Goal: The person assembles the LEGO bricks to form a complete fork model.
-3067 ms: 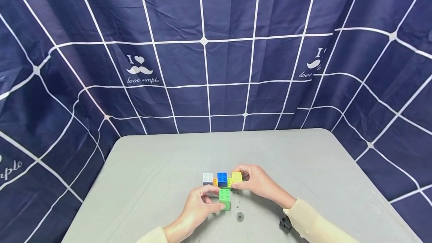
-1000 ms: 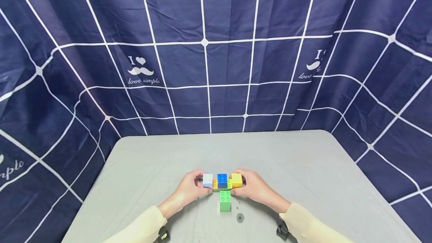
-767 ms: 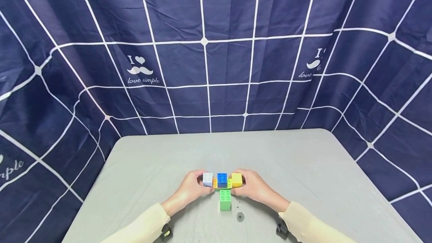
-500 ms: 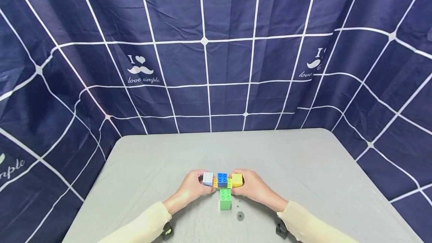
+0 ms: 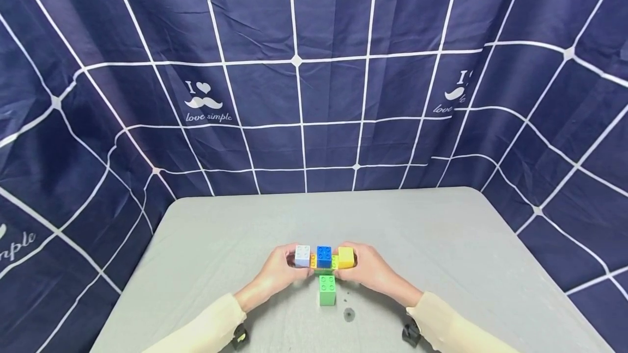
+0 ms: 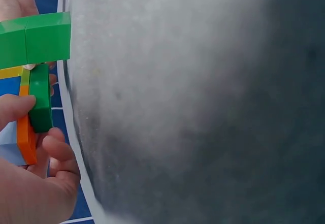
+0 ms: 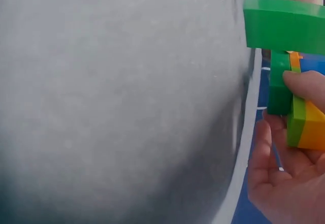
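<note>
A joined group of building bricks hangs between both hands close over the table in the head view. Light blue [image 5: 302,254], blue [image 5: 324,255] and yellow [image 5: 345,256] bricks form its top. Below them come an orange brick [image 6: 25,137] and a lime brick [image 7: 297,122], with a dark green brick [image 6: 41,102] underneath. My left hand [image 5: 276,271] grips the left end, its thumb along the near side. The opposite end is gripped by my right hand [image 5: 368,269], thumb also in front. Nearer me, a green brick stack [image 5: 327,291] stands upright, untouched.
The grey table [image 5: 221,233] has a dark round spot [image 5: 349,315] right of the green stack. A navy curtain [image 5: 324,97] with white lines surrounds its back and sides. Small black devices [image 5: 411,334] sit at both wrists.
My left hand let go of the green stack and took hold of the joined bricks' left end. The joined bricks have since risen slightly with both hands; the green stack stays put.
</note>
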Demonstrator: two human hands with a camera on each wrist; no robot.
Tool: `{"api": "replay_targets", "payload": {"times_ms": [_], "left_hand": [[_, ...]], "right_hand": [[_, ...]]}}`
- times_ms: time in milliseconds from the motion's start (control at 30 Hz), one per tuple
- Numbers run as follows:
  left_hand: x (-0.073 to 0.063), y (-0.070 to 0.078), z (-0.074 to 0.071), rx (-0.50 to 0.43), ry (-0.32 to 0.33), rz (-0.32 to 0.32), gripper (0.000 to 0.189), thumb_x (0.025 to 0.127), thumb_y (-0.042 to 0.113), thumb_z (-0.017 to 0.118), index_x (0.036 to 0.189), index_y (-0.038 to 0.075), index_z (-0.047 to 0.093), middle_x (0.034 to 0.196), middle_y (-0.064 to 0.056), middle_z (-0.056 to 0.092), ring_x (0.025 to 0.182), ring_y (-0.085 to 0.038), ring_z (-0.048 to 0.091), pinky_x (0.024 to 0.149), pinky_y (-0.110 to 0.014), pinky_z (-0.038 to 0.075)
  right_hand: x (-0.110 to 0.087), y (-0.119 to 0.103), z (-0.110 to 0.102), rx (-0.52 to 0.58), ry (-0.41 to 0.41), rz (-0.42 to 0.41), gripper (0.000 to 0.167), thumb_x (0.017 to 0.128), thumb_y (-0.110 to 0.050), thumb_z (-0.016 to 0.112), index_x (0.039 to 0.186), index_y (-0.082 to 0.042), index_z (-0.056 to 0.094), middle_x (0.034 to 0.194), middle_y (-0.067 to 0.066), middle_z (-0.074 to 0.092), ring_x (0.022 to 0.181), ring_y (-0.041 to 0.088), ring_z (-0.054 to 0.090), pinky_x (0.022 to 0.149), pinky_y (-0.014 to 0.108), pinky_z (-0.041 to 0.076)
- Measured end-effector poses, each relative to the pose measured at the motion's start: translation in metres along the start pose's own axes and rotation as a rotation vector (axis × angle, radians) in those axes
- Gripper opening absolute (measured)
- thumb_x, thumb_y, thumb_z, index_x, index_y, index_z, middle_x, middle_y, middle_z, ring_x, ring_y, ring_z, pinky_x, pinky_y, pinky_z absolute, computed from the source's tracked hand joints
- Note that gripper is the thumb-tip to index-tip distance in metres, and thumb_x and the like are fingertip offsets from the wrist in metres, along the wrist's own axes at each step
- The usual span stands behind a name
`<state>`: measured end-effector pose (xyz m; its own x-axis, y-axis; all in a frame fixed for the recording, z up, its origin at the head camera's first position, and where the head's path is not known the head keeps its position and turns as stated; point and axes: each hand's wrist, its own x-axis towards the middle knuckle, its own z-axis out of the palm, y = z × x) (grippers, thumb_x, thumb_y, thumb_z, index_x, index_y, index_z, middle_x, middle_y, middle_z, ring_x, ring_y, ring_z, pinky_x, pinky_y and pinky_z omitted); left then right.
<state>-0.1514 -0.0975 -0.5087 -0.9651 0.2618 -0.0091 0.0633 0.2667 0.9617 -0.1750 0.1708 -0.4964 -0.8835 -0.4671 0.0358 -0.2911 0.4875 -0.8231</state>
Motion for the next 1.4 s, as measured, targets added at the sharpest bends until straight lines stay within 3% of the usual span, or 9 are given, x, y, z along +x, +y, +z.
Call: {"api": "replay_targets", "payload": {"times_ms": [300,467,667,967,1167,1400], "left_hand": [[0.002,0.011,-0.002,-0.038,-0.001,0.027,0.039,0.085,0.004,0.089,0.121,-0.002,0.074,0.102,-0.003,0.075,0.091,-0.017,0.067,0.078,-0.027,0.055],[0.003,0.016,-0.001,-0.066,0.008,0.037,0.039,0.086,0.003,0.089,0.121,-0.002,0.074,0.099,-0.002,0.072,0.081,-0.014,0.059,0.067,-0.023,0.047],[0.0,0.018,-0.001,-0.076,0.011,0.065,0.039,0.087,0.005,0.089,0.122,-0.002,0.074,0.094,-0.002,0.071,0.068,-0.01,0.053,0.057,-0.02,0.04],[-0.009,0.023,-0.001,-0.112,-0.01,0.074,0.04,0.088,0.006,0.088,0.124,-0.001,0.073,0.1,-0.004,0.075,0.073,-0.011,0.058,0.064,-0.02,0.046],[-0.016,0.024,-0.002,-0.152,-0.04,0.096,0.041,0.089,0.005,0.087,0.127,-0.003,0.072,0.106,-0.007,0.077,0.084,-0.015,0.065,0.074,-0.022,0.051],[-0.024,0.022,0.0,-0.131,-0.056,0.136,0.039,0.093,0.008,0.086,0.128,-0.001,0.072,0.106,-0.005,0.077,0.085,-0.014,0.065,0.075,-0.023,0.051]], "right_hand": [[0.0,-0.003,-0.007,0.08,0.033,-0.005,0.039,0.087,-0.017,0.092,0.12,-0.007,0.074,0.096,-0.004,0.071,0.085,0.015,0.062,0.074,0.027,0.052],[-0.003,-0.007,-0.014,0.084,0.05,-0.02,0.045,0.088,-0.022,0.092,0.125,-0.003,0.075,0.102,-0.004,0.074,0.089,0.015,0.063,0.079,0.029,0.052],[-0.007,-0.011,-0.017,0.098,0.05,-0.03,0.044,0.088,-0.024,0.093,0.125,-0.007,0.076,0.102,-0.005,0.075,0.092,0.016,0.064,0.081,0.031,0.053],[-0.015,-0.018,-0.017,0.131,0.046,-0.047,0.043,0.088,-0.025,0.093,0.124,-0.008,0.076,0.102,-0.006,0.076,0.094,0.016,0.065,0.083,0.031,0.053],[-0.02,-0.023,-0.016,0.114,0.04,-0.054,0.04,0.089,-0.028,0.092,0.124,-0.015,0.077,0.104,-0.009,0.077,0.094,0.016,0.065,0.084,0.033,0.052],[-0.026,-0.025,-0.015,0.11,0.041,-0.099,0.038,0.09,-0.027,0.092,0.123,-0.013,0.077,0.103,-0.008,0.076,0.092,0.014,0.064,0.082,0.031,0.053]]}}
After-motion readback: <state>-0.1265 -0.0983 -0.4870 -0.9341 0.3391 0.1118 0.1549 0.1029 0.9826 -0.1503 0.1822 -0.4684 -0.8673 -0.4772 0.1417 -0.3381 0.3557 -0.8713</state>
